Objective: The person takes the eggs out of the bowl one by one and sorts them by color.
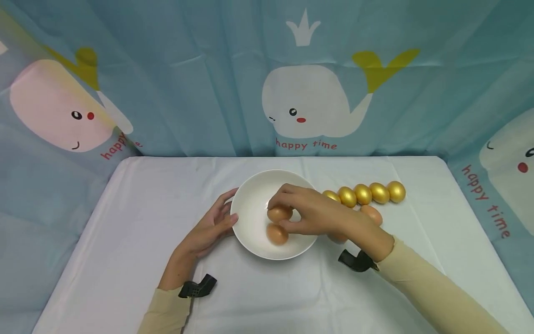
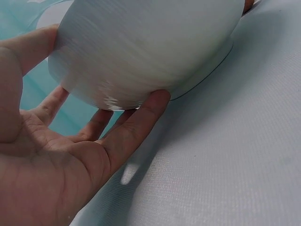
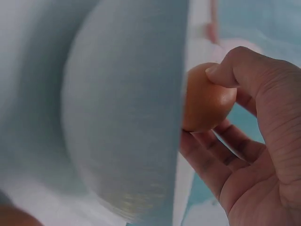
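A white bowl (image 1: 252,197) stands on the table. My left hand (image 1: 210,229) holds its left side, thumb at the rim and fingers spread against the outer wall, as the left wrist view shows on the bowl (image 2: 150,47). Over the bowl, my right hand (image 1: 317,211) pinches a brown egg (image 1: 279,215) between thumb and fingers. In the right wrist view the bowl wall partly covers this egg (image 3: 209,101). A second brown egg (image 1: 277,234) lies inside the bowl, just in front of the pinched one.
Several golden eggs (image 1: 363,194) form a row to the bowl's right. One brown egg (image 1: 371,215) lies in front of that row, and another brown egg (image 1: 338,238) is mostly hidden under my right forearm. A whale-print curtain (image 1: 233,93) hangs behind the white-covered table (image 1: 158,195).
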`<state>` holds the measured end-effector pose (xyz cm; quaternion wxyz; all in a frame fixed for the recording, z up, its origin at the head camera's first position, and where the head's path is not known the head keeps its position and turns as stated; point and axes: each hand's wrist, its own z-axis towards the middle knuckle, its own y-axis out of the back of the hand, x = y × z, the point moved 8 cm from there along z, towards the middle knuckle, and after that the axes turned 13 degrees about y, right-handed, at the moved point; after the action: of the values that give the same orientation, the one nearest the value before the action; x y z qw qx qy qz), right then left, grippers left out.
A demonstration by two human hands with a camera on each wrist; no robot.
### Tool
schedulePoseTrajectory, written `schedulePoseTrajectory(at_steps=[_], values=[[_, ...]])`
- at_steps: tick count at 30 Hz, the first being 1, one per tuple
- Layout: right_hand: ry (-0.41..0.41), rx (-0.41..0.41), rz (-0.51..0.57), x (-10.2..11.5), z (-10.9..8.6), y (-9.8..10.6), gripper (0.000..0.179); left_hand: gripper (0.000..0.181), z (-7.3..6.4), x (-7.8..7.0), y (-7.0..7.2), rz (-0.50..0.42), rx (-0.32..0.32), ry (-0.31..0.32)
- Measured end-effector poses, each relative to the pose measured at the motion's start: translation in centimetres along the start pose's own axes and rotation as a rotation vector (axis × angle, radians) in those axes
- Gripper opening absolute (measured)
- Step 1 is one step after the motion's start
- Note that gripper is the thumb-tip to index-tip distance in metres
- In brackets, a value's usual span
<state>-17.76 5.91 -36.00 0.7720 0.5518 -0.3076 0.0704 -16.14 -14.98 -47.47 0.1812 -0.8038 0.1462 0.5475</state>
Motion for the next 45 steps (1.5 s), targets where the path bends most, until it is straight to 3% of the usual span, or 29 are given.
schedulePoseTrajectory(at_steps=[8,17,22,27,35,45], values=[[-0.114,-0.336,0.166,-1.1,-4.1,3.0,0.038,0.070,0.1,0.1,0.1,-0.010,0.010,0.001],[-0.308,-0.490,0.180,-2.8,-9.1,4.4,0.032,0.069,0.2,0.0,0.1,-0.001,0.008,0.004],[-0.362,-0.587,0.190,-3.4,-12.2,4.3,0.037,0.068,0.4,-0.2,0.1,0.009,0.016,-0.005],[-0.423,-0.653,0.166,-4.0,-15.3,4.5,0.038,0.068,0.5,-0.3,0.1,0.015,0.017,-0.014],[-0.477,-0.666,0.022,-5.0,-19.0,5.2,0.043,0.069,0.5,0.3,-0.3,-0.010,0.005,0.010],[-0.510,-0.689,-0.020,-6.3,-21.4,5.8,0.044,0.069,0.1,0.2,-0.2,-0.006,0.008,-0.004]])
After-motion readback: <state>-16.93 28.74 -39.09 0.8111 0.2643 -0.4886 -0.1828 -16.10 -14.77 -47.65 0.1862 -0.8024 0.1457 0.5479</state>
